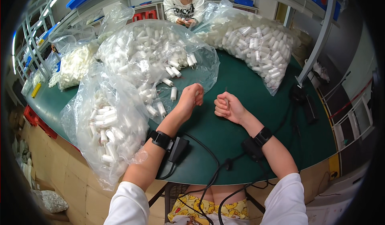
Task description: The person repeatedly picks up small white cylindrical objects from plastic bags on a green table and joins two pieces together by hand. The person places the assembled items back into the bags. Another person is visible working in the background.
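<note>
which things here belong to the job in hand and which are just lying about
Likely part of it:
- slim object in the right hand
- loose white cylinders near the left hand
- clear bag holding more

Seemingly just lying about:
- yellow object
- blue bin

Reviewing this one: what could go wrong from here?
1. The loose white plastic cylinder beside the left hand might get knocked and roll.
2. The clear plastic bag of white cylinders by the left forearm appears to overhang the edge of the green table; a bump could drag it off.
3. The black cables loop over the table's near edge and could snag when the arms move.
</note>
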Motion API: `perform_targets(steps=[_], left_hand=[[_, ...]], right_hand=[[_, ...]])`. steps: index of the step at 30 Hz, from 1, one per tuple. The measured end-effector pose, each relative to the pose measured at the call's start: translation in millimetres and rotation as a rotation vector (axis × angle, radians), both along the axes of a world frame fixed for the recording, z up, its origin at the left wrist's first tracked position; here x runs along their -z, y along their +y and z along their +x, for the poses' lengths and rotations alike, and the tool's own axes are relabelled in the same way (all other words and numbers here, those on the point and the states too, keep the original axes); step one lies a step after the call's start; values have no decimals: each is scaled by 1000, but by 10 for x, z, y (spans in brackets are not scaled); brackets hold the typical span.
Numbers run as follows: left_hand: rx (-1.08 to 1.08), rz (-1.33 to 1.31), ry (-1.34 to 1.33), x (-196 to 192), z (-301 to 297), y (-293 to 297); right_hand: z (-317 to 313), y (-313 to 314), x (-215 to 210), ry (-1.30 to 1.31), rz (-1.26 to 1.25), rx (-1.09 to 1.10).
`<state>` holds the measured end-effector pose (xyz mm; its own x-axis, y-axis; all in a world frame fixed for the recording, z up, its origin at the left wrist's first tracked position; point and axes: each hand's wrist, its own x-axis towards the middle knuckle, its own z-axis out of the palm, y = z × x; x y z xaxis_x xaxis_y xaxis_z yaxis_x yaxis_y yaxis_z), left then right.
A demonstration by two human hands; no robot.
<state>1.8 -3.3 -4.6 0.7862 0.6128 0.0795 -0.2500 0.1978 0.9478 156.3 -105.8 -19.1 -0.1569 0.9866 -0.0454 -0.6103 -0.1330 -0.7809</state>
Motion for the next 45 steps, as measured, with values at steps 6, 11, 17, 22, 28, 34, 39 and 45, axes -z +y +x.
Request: perform_targets(steps=[6, 11, 17, 22, 28, 34, 39, 45], left_hand=[[48, -155, -104, -42, 5, -24], [132, -221, -241, -2, -3, -9], [87, -105, -111, -28, 63, -89], [43, -94, -118, -19, 38, -115], [175, -159, -146, -28, 3, -37], [102, -71, -125, 21, 42, -8], [1, -6, -83, 60, 41, 35], [-18, -41, -111, 114, 40, 73]], right_hand=[[-27, 28, 18, -48, 9, 97], [-41, -7, -42, 75, 15, 66], [32, 37, 76, 103, 42, 58], [-19, 69, 84, 104, -30, 139], [-14, 37, 92, 37, 29, 143], [19, 48, 85, 91, -21, 103], [18, 56, 79, 58, -3, 45], [-26, 33, 58, -68, 25, 84]])
